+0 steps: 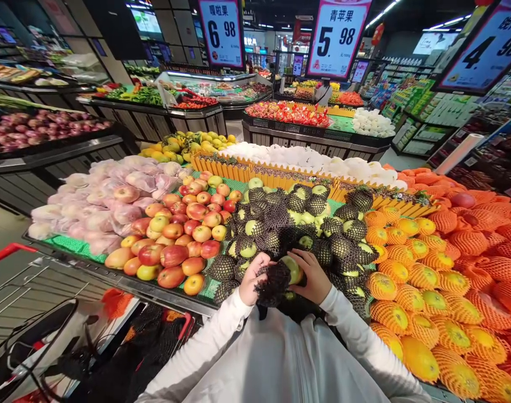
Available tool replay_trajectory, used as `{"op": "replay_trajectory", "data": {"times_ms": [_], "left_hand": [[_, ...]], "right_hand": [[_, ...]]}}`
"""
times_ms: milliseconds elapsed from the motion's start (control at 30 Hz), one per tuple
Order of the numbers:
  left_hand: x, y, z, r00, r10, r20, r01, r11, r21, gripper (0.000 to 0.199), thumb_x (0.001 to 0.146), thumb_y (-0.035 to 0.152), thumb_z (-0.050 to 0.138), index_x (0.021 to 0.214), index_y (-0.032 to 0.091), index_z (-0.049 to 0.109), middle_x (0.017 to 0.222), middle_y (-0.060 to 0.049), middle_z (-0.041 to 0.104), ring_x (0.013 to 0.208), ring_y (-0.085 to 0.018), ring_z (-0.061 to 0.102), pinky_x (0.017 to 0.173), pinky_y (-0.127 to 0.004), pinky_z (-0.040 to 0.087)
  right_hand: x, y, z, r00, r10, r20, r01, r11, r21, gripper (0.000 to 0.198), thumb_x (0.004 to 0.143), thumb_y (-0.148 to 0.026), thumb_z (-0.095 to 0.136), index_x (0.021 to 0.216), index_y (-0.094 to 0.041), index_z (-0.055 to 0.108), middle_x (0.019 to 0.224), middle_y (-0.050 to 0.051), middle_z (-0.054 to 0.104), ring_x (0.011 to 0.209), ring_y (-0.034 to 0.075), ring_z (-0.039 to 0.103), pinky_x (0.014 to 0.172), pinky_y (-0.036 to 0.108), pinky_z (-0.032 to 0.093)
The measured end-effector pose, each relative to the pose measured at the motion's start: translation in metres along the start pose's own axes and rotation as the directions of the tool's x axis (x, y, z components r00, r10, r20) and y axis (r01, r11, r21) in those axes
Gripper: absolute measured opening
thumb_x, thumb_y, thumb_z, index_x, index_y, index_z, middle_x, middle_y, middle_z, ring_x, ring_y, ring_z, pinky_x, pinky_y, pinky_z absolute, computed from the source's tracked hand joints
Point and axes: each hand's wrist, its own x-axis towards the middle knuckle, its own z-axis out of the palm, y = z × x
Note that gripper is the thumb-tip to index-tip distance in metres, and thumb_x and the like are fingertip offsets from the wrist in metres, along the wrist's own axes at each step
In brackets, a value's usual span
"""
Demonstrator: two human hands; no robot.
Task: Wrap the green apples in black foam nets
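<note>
Close to my body, at the front edge of the fruit display, my left hand (255, 278) is closed around a bunched black foam net (272, 284). Curled round a green apple (294, 270) is my right hand (312, 274), its thumb low and its fingers over the top. The apple sits against the net's right side; whether part of it is inside the net cannot be made out. Just beyond my hands lies a heap of green apples in black nets (276, 221), some of them partly bare.
Red and yellow apples (171, 254) lie to the left, with bagged pale fruit (95, 207) beyond. Orange-netted fruit (423, 296) is on the right. A low orange fence (263, 170) runs behind the apples. A shopping cart (24, 291) stands at lower left. Price signs (337, 36) hang overhead.
</note>
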Motion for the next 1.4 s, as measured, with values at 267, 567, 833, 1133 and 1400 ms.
{"op": "replay_trajectory", "data": {"times_ms": [267, 567, 833, 1133, 1400], "left_hand": [[0.010, -0.032, -0.008, 0.981, -0.168, -0.100, 0.140, 0.961, -0.240, 0.032, 0.056, 0.021, 0.068, 0.083, 0.020, 0.051, 0.071, 0.003, 0.057, 0.061, -0.011, 0.054, 0.056, -0.022, 0.041], [0.003, -0.012, 0.006, 0.970, -0.208, 0.124, 0.236, 0.929, -0.285, 0.057, 0.065, 0.029, 0.065, 0.121, 0.020, 0.055, 0.097, -0.006, 0.072, 0.088, -0.024, 0.069, 0.078, -0.036, 0.052], [0.004, -0.016, 0.007, 0.985, -0.113, 0.134, 0.128, 0.986, -0.103, 0.055, 0.067, 0.030, 0.067, 0.119, 0.017, 0.057, 0.101, -0.009, 0.072, 0.095, -0.031, 0.069, 0.083, -0.043, 0.052], [0.005, -0.025, -0.002, 0.988, -0.101, 0.121, 0.111, 0.991, -0.078, 0.060, 0.063, 0.026, 0.077, 0.119, 0.016, 0.060, 0.097, -0.006, 0.073, 0.092, -0.027, 0.068, 0.084, -0.037, 0.049], [0.020, -0.056, -0.021, 0.976, -0.102, -0.193, 0.082, 0.991, -0.109, 0.038, 0.063, 0.026, 0.080, 0.096, 0.016, 0.065, 0.090, -0.006, 0.076, 0.086, -0.021, 0.069, 0.083, -0.032, 0.050]], "right_hand": [[-0.011, 0.007, 0.022, 0.995, -0.051, -0.084, 0.062, 0.988, 0.141, 0.069, 0.071, -0.038, 0.078, 0.133, -0.020, 0.052, 0.129, 0.016, 0.058, 0.121, 0.036, 0.051, 0.103, 0.057, 0.042], [-0.030, -0.025, 0.025, 0.915, 0.313, -0.255, -0.217, 0.913, 0.345, 0.045, 0.079, -0.035, 0.069, 0.122, -0.031, 0.056, 0.089, 0.006, 0.064, 0.069, 0.023, 0.062, 0.062, 0.041, 0.054], [-0.028, -0.031, 0.036, 0.835, 0.532, 0.138, -0.358, 0.334, 0.872, 0.053, 0.078, -0.066, 0.061, 0.111, -0.026, 0.050, 0.053, -0.004, 0.061, 0.035, 0.015, 0.052, 0.031, 0.021, 0.028], [-0.032, -0.027, 0.034, 0.845, 0.534, 0.029, -0.268, 0.377, 0.886, 0.032, 0.078, -0.052, 0.068, 0.080, -0.024, 0.052, 0.056, -0.006, 0.051, 0.041, 0.008, 0.038, 0.039, 0.020, 0.029], [-0.045, -0.015, 0.038, 0.835, 0.543, -0.083, -0.252, 0.513, 0.820, 0.029, 0.080, -0.047, 0.065, 0.080, -0.024, 0.047, 0.062, -0.006, 0.045, 0.051, 0.011, 0.040, 0.048, 0.022, 0.037]]}}
